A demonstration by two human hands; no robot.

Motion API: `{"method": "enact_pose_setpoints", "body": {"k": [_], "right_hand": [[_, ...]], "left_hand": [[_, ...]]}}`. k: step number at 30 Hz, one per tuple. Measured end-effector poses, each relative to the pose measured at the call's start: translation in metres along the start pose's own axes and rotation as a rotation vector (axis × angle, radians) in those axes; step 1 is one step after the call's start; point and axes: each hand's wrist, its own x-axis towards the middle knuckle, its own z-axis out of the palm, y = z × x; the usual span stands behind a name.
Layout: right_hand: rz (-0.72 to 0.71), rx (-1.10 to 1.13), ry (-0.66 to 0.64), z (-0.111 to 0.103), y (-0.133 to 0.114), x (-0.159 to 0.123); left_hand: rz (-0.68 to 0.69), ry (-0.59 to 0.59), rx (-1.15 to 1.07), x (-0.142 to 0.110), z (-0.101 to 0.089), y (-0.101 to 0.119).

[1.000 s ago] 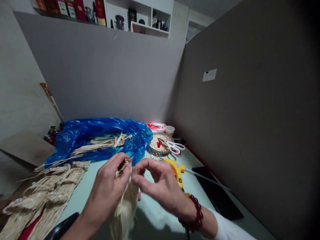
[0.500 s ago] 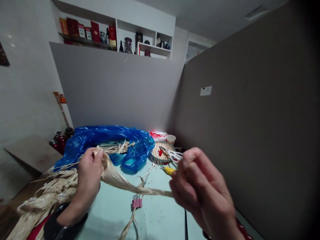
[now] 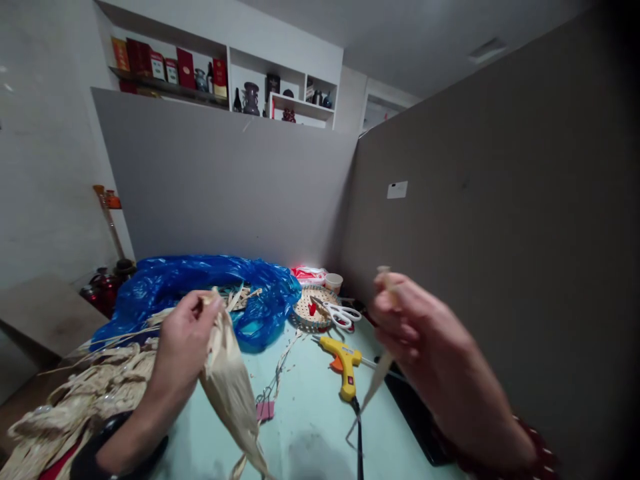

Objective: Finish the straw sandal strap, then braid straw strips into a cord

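My left hand [image 3: 183, 343] is closed on the top of a pale dried husk [image 3: 233, 393] that hangs down from its fingers over the table. My right hand [image 3: 420, 333] is raised at the right, fingers closed on a narrow husk strip [image 3: 375, 383] that dangles below it, apart from the main husk. A yellow glue gun [image 3: 344, 363] lies on the light green table [image 3: 310, 427] between the two hands. A pink binder clip [image 3: 264, 410] lies on the table just right of the hanging husk.
A blue plastic bag [image 3: 200, 287] with husk strips lies at the back. A woven round tray [image 3: 315, 307] holds white scissors [image 3: 340, 313]. A small cup [image 3: 333, 282] stands behind it. Woven husk pieces [image 3: 75, 400] lie left. A dark tablet [image 3: 420, 413] lies near the grey partition [image 3: 475, 233].
A strip that stretched between both hands has come away; my right hand rose with it. My left hand's husk now hangs down.
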Motion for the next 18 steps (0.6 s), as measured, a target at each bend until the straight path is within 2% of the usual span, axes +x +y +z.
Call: {"method": "enact_pose_setpoints", "body": {"k": [4, 7, 11, 14, 18], "right_hand": [[0.142, -0.100, -0.263, 0.021, 0.046, 0.015], [0.158, -0.190, -0.350, 0.029, 0.068, 0.018], [0.131, -0.188, -0.377, 0.031, 0.079, 0.014], [0.089, -0.243, -0.352, 0.028, 0.085, 0.012], [0.079, -0.171, -0.311, 0.026, 0.091, 0.013]], "left_hand": [[0.008, -0.209, -0.076, -0.031, 0.022, 0.033], [0.004, -0.333, -0.121, -0.050, 0.028, 0.045], [-0.086, -0.408, -0.217, -0.061, 0.028, 0.047], [-0.086, -0.448, -0.180, -0.061, 0.028, 0.046], [-0.050, -0.386, -0.060, -0.060, 0.033, 0.045]]}}
